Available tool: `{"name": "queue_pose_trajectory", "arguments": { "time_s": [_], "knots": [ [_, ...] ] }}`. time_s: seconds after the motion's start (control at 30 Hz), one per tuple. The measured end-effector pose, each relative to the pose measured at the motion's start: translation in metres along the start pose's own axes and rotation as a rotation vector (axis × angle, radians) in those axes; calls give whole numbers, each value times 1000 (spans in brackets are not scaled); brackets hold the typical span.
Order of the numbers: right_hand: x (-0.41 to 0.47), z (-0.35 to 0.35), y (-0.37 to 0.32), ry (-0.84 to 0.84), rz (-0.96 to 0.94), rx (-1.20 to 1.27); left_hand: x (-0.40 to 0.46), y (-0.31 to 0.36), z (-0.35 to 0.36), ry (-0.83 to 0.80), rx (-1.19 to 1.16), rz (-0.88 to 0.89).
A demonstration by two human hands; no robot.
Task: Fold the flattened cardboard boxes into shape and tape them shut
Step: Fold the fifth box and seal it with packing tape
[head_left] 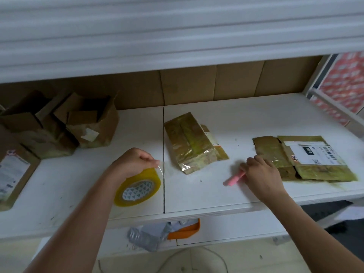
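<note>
The left hand [136,162] hovered over the tape roll [137,187] near the front of the white shelf [256,115], its thumb and forefinger pinching the loose clear end of the tape just above the roll. The right hand [262,174], well apart from it, had its fingers curled round a pink cutter [234,179] that pointed left, low over the shelf. Between the hands lay a taped box [192,141], flattened and glossy with tape. Just beyond the right hand lay a flat box [303,158] with a white label, its near edge touching or almost touching the knuckles. At the far left stood open boxes [65,121], folded into shape with flaps up.
</note>
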State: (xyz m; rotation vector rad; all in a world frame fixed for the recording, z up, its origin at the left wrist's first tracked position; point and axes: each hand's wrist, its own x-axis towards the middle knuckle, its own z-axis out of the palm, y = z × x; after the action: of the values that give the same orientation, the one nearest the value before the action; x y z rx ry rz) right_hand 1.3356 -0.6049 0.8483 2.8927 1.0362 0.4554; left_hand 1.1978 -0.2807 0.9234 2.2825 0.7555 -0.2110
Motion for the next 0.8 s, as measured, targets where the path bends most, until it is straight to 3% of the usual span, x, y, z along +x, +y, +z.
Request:
{"name": "queue_pose_trajectory", "arguments": {
  "time_s": [0.1, 0.2, 0.4, 0.57, 0.67, 0.8],
  "knots": [
    [0, -3, -4, 294, 107, 243, -2, -4, -2, -10, -21, 10],
    [7, -20, -31, 565, 51, 552, -3, -6, -2, -12, -37, 6],
    [43, -51, -121, 402, -200, 1077, -2, -7, -1, -2, -55, 19],
    [54, -32, -140, 205, -13, 1383, -2, -17, -5, -4, -82, 2],
    [55, -25, -133, 180, 76, 1513, -1, -17, -5, -14, -101, 8],
    [54, -23, -130, 180, 61, 1545, 3, -12, -4, -22, -98, 19]
  ]
}}
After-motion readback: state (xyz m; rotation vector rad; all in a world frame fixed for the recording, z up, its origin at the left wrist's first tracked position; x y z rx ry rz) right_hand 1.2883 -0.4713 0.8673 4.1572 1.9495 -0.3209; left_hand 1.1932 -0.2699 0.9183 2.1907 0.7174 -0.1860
